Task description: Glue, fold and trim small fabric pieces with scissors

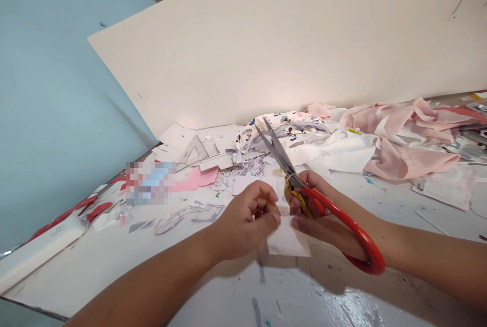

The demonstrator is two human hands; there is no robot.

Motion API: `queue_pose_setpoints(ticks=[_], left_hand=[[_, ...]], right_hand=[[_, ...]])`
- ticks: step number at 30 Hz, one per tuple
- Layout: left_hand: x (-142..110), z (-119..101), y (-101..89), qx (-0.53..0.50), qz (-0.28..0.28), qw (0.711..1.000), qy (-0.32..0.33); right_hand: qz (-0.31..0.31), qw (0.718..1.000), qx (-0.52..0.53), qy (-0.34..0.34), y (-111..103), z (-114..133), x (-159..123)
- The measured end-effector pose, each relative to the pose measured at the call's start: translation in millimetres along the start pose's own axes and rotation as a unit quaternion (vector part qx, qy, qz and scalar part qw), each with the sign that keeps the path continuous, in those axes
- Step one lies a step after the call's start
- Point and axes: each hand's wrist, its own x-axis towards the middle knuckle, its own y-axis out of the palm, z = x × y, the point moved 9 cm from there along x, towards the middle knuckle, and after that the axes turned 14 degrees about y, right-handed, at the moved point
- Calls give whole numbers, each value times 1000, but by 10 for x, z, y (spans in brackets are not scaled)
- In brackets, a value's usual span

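My left hand (247, 223) is closed in a pinch on the top edge of a small white paper piece (288, 241). The paper hangs down just above the table. My right hand (329, 230) is closed around red-handled scissors (279, 153), with its thumb at the paper's other top corner. The blades point up and away, slightly apart, with nothing between them. One large red loop reaches back over the right wrist. Something yellow, like a tape measure (288, 196), is bunched by the right fingers, partly hidden by the scissors.
On the white table (213, 294) lie paper shreds (251, 165), a clear set square (195, 150), pink paper (198, 178) and a blurred patch (150, 183). Floral fabric (285, 126) and pink cloth (411, 157) lie behind. A cream board (285, 37) borders the back, a long white box (41, 251) the left.
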Motion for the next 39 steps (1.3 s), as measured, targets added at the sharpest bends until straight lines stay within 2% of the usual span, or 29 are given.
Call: queue_pose_setpoints(ticks=[2,4,7,9,14,18,20,23,26,28,32,34,39], left_hand=[[19,73,5,-110,-17,994,-17],[9,200,34,-181,-25,981,-71],[-65,364,119,-186,-9,968,-166],[-104,402,132,-175,-21,965,-195],[-103,354,1,-152,-119,967,-168],[-88,322,69,-138,-78,974,-162],[-81,309,58,-123,-77,977,-154],[-82,307,18,-129,-105,976,-143],[-102,359,130,-167,-77,970,-157],[-92,362,147,-159,-74,975,-138],[-54,303,-80,-45,-129,985,-102],[-17,167,-270,28,-164,984,-60],[-29,-123,-647,26,-270,962,29]], right_hand=[[-16,1000,4,-14,-36,2,0],[-59,998,22,-27,-128,8,4],[-143,987,64,-31,-287,-1,-6],[-164,983,78,-31,-316,-7,-17],[-126,988,85,-38,-241,-28,-41],[-86,995,33,-34,-154,-31,-34],[-96,995,18,-28,-159,-30,-34],[-113,993,19,-25,-179,-30,-39],[-122,991,26,-39,-189,-33,-44],[-125,991,26,-48,-194,-38,-47],[-92,994,10,-60,-147,-16,-59],[-71,996,5,-59,-117,-4,-72],[-118,991,-32,-46,-161,-34,-117]])
